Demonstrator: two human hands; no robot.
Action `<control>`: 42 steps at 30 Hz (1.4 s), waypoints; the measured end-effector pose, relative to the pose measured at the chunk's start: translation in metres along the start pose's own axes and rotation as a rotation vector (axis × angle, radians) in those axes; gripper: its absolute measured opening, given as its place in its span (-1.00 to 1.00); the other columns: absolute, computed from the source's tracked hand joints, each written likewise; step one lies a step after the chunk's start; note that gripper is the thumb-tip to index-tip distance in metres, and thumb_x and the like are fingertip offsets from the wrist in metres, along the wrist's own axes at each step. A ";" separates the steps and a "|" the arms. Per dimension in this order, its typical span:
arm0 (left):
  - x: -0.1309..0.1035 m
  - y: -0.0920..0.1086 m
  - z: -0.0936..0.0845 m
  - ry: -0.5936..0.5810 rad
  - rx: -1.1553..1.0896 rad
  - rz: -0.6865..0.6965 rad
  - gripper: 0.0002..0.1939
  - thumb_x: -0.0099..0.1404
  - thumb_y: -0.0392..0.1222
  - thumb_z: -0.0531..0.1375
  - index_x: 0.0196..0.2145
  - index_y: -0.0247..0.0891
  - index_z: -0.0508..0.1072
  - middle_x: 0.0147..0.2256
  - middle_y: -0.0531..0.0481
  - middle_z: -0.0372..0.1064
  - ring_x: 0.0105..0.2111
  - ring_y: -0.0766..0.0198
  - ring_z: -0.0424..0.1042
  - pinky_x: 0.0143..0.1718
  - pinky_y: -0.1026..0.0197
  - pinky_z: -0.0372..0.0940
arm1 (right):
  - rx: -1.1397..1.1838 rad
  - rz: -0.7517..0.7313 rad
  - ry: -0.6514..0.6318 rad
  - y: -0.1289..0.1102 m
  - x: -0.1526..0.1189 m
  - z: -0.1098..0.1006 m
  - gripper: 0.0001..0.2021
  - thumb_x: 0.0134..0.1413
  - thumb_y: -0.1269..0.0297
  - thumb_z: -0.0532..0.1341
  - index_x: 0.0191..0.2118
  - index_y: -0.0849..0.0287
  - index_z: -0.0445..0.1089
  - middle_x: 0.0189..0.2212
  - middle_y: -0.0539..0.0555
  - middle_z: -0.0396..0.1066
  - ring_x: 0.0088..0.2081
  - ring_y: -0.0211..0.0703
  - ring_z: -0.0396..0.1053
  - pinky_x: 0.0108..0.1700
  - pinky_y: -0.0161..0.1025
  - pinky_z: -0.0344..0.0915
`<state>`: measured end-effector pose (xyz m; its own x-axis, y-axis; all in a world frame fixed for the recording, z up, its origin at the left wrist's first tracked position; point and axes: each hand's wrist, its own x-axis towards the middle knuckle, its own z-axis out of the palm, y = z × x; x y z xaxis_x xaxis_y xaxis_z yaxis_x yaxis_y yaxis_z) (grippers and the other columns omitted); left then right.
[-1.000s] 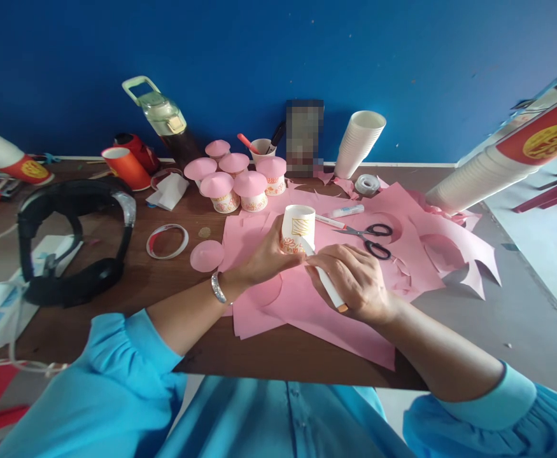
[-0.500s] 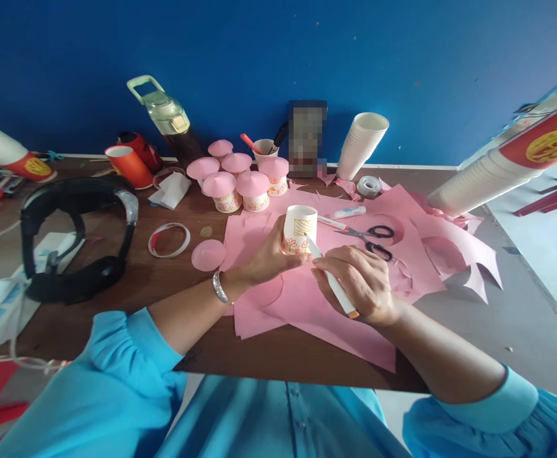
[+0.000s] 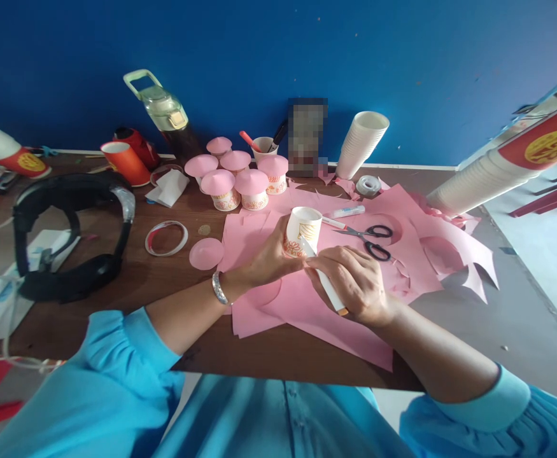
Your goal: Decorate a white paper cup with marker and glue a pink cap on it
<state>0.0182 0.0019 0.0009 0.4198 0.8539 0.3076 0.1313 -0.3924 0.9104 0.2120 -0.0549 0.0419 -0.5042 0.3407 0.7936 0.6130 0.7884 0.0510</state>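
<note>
My left hand (image 3: 274, 256) is wrapped round a white paper cup (image 3: 305, 221), which tilts slightly above the pink paper. The cup bears orange flower drawings near its lower end and a yellow striped square higher up. In my right hand (image 3: 354, 283) is a white marker (image 3: 330, 289) with an orange-brown end, its tip at the cup's drawn side. Pink paper sheets (image 3: 326, 324) lie under both hands. Scissors with black handles (image 3: 366, 238) rest on them to the right, beside a glue stick (image 3: 347, 212).
Several decorated cups with pink cone tops (image 3: 251, 182) stand behind my left hand. A loose pink cone (image 3: 206, 254) and a tape ring (image 3: 166, 238) lie to the left, near a black headset (image 3: 72, 286). A bottle (image 3: 163, 111) and stacked white cups (image 3: 361, 143) stand by the wall.
The cup has turned a little in my left hand and shifted slightly right, its drawn square angling further right. My right hand with the marker has moved slightly left.
</note>
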 end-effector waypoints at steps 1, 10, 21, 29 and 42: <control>0.000 -0.001 0.000 -0.002 0.015 0.003 -0.30 0.18 0.16 0.50 0.07 -0.24 0.32 0.02 -0.21 0.45 -0.07 0.06 0.48 -0.14 0.06 0.47 | 0.002 0.001 0.000 0.000 0.000 0.000 -0.84 0.32 0.49 0.28 -0.04 0.19 0.39 -0.35 0.05 0.49 -0.37 -0.19 0.46 -0.33 -0.23 0.44; -0.002 0.004 0.000 0.011 0.079 -0.029 -0.40 0.22 0.07 0.48 0.03 -0.22 0.33 -0.01 -0.17 0.42 -0.10 0.08 0.47 -0.18 0.07 0.46 | -0.002 0.005 -0.017 0.000 0.001 0.000 -0.85 0.32 0.50 0.29 -0.05 0.19 0.39 -0.37 0.04 0.50 -0.38 -0.19 0.45 -0.34 -0.23 0.42; -0.001 0.006 -0.003 -0.021 -0.052 -0.076 -0.35 0.17 0.08 0.48 0.05 -0.18 0.30 -0.02 -0.14 0.43 -0.08 0.05 0.43 -0.10 0.03 0.40 | 0.020 -0.010 0.024 -0.001 0.004 -0.004 -0.83 0.25 0.54 0.30 -0.10 0.18 0.41 -0.40 0.02 0.47 -0.42 -0.20 0.44 -0.38 -0.25 0.46; -0.003 0.002 -0.003 -0.016 -0.042 -0.100 -0.36 0.18 -0.02 0.48 0.09 -0.21 0.32 0.04 -0.18 0.43 -0.05 0.06 0.43 -0.11 0.06 0.42 | 0.015 -0.018 0.025 -0.001 0.003 -0.002 -0.84 0.26 0.54 0.32 -0.11 0.21 0.40 -0.40 0.04 0.47 -0.42 -0.21 0.42 -0.38 -0.24 0.44; 0.000 0.012 -0.003 -0.031 -0.045 -0.060 -0.39 0.22 0.12 0.47 0.03 -0.22 0.32 -0.01 -0.21 0.42 -0.09 0.05 0.45 -0.13 0.04 0.46 | 0.009 0.005 0.042 0.002 0.000 -0.002 -0.80 0.26 0.51 0.32 -0.04 0.19 0.42 -0.35 0.05 0.49 -0.39 -0.18 0.47 -0.35 -0.23 0.47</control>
<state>0.0173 -0.0021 0.0121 0.4397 0.8644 0.2439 0.1166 -0.3242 0.9388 0.2149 -0.0543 0.0435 -0.4745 0.3230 0.8188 0.6101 0.7912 0.0415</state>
